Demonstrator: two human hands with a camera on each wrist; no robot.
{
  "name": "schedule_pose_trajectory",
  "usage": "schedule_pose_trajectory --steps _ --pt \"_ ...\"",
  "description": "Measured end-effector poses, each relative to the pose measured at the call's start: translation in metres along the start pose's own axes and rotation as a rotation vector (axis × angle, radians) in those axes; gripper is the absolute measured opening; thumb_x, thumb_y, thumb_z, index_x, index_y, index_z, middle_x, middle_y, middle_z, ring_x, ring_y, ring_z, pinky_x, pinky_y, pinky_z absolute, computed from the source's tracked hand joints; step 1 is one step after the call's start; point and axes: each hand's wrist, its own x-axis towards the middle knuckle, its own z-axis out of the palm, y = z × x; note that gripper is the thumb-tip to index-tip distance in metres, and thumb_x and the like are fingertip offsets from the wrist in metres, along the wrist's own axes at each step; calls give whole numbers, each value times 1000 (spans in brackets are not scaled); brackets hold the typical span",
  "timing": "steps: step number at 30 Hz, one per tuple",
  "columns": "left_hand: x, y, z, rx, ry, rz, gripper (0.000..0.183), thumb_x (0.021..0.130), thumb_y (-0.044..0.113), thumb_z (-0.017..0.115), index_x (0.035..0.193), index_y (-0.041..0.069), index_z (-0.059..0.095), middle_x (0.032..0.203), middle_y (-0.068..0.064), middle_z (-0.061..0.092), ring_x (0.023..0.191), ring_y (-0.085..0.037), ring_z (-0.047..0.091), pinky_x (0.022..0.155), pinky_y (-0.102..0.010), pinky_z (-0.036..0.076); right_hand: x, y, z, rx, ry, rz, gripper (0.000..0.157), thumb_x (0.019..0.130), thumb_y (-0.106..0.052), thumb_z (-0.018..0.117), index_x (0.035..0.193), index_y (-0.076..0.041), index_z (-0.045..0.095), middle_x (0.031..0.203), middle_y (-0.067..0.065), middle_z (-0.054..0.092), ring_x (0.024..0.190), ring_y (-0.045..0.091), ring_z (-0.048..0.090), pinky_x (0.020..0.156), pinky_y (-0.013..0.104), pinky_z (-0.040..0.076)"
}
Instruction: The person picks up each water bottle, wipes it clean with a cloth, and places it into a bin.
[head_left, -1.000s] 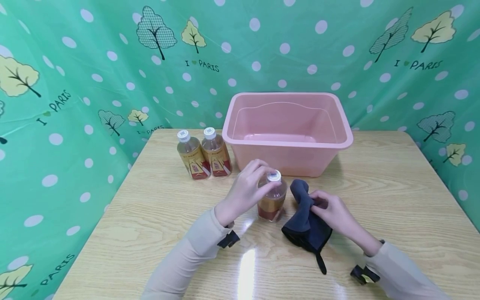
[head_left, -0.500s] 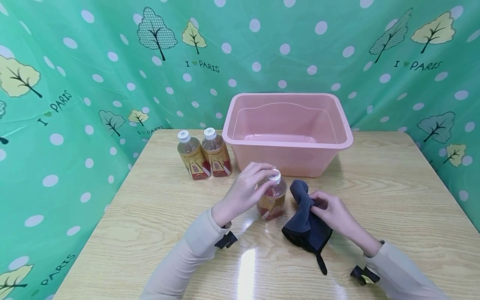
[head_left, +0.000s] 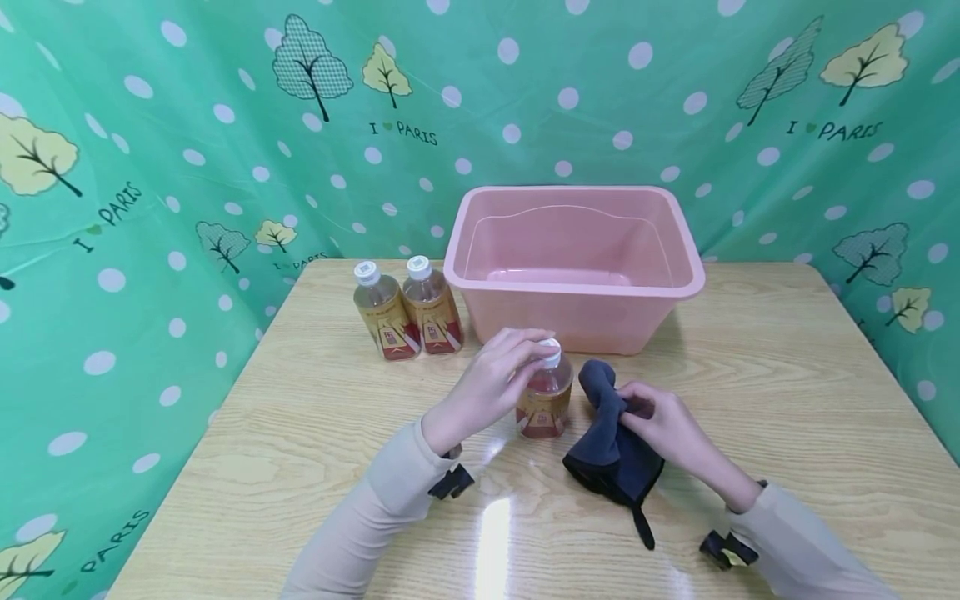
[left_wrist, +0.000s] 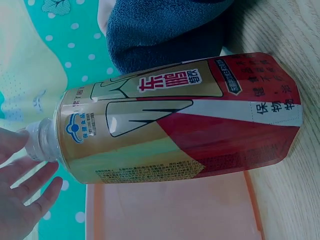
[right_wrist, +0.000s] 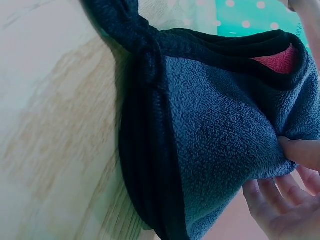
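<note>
A drink bottle (head_left: pixel 543 410) with a gold and red label stands upright on the table in front of the pink tub. My left hand (head_left: pixel 489 379) pinches its white cap between thumb and fingers, as the left wrist view also shows with the hand (left_wrist: pixel 27 185) at the bottle's (left_wrist: pixel 165 122) neck. To the right of the bottle, a dark grey cloth (head_left: pixel 600 446) with black edging stands bunched up. My right hand (head_left: pixel 663 421) pinches a fold of it. In the right wrist view the thumb and fingers grip the towelling cloth (right_wrist: pixel 220 135).
Two similar bottles, one (head_left: pixel 388 325) beside the other (head_left: pixel 435 317), stand at the back left. The pink tub (head_left: pixel 577 321) sits at the back centre of the wooden table (head_left: pixel 315 442). A green printed curtain (head_left: pixel 510 83) hangs behind.
The bottle has turned about its upright axis, bringing the label's front round toward the head camera. My left fingers have shifted slightly on the cap. The right hand and cloth stay still.
</note>
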Motion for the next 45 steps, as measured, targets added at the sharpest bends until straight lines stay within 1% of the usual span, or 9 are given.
schedule_pose_trajectory --steps 4,8,16,21,25,28,31,37,45 --pt "-1 1 0 -30 6 -26 19 85 1 55 102 2 60 116 -11 55 105 -18 50 92 -21 37 0 -1 -1 -4 -9 11 19 72 12 64 86 0 62 86 11 63 70 7 58 59 24 50" --pt "-3 2 2 -66 34 -56 20 84 1 56 104 0 60 118 -14 53 108 -20 49 90 -19 39 1 -3 -1 -5 -10 22 21 71 14 63 88 1 62 86 12 63 73 6 57 61 25 50" --pt "-5 -1 7 -109 88 -68 20 81 5 62 100 -1 60 103 -12 57 97 -17 53 86 -17 42 8 -7 -5 2 13 -4 21 71 14 63 88 1 63 87 13 63 76 3 56 62 25 50" --pt "-5 -1 8 -134 98 -99 19 79 5 64 97 0 61 101 -10 58 96 -16 56 85 -16 43 14 -13 -7 18 17 -10 20 72 13 63 88 2 63 86 13 64 74 4 56 61 24 50" --pt "-5 -1 7 -141 95 -112 18 79 5 64 96 0 61 100 -10 59 95 -15 56 84 -16 43 18 -16 -7 -5 17 -11 20 72 13 63 88 1 62 86 12 63 72 9 58 60 22 49" --pt "-5 -1 7 -147 96 -115 18 79 5 64 96 0 61 100 -10 59 94 -15 56 82 -16 44 21 -17 -7 -31 18 -17 20 72 14 62 87 1 62 85 11 63 70 11 58 59 23 49" --pt "-6 -2 7 -153 101 -115 18 79 5 65 96 0 61 99 -10 59 93 -14 56 81 -17 45 25 -20 -8 -33 26 -36 21 72 15 62 86 0 62 83 10 63 69 8 56 59 24 49" --pt "-6 -2 7 -163 118 -109 18 79 5 65 95 0 62 99 -10 59 92 -14 57 80 -18 45 30 -28 -10 -33 22 -53 20 73 14 62 88 1 62 87 12 63 70 17 59 61 29 51" --pt "-6 -3 8 -165 126 -106 17 78 6 66 94 1 62 98 -9 60 93 -14 56 82 -18 44 36 -38 -9 -36 27 -28 17 74 12 62 89 1 62 85 10 63 71 18 58 63 25 50"
